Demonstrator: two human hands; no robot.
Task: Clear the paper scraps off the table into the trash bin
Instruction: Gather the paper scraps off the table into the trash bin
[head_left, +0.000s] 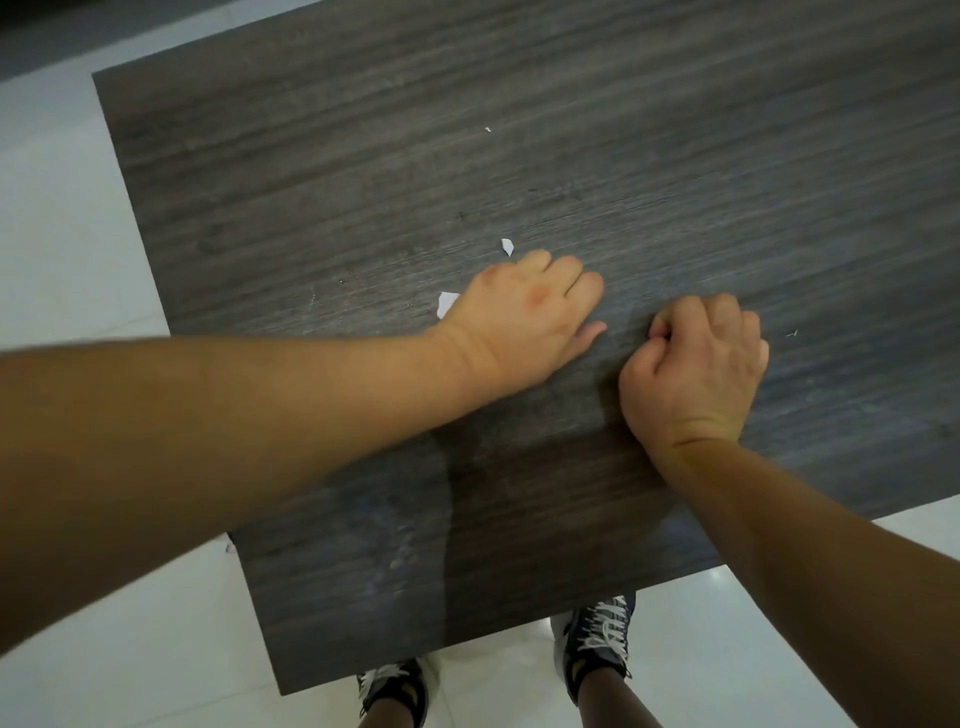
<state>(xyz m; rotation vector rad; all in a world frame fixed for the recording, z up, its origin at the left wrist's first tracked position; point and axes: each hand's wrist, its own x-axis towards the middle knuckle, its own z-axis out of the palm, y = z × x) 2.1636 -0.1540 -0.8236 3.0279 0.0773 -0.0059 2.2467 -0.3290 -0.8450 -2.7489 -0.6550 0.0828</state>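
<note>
Both hands rest on the table (675, 156), the left hand (524, 317) with fingers curled under beside two scraps (447, 303), the right hand (698, 358) clenched; whether either holds paper, I cannot tell.

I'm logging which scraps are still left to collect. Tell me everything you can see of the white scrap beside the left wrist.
The white scrap is a small, torn-looking piece of what appears to be paper, irregular and angular. It lies flat on the dark wood-grain table, at the outer edge of the left hand, which covers part of it. Whether the hand actually touches it cannot be told.
</note>
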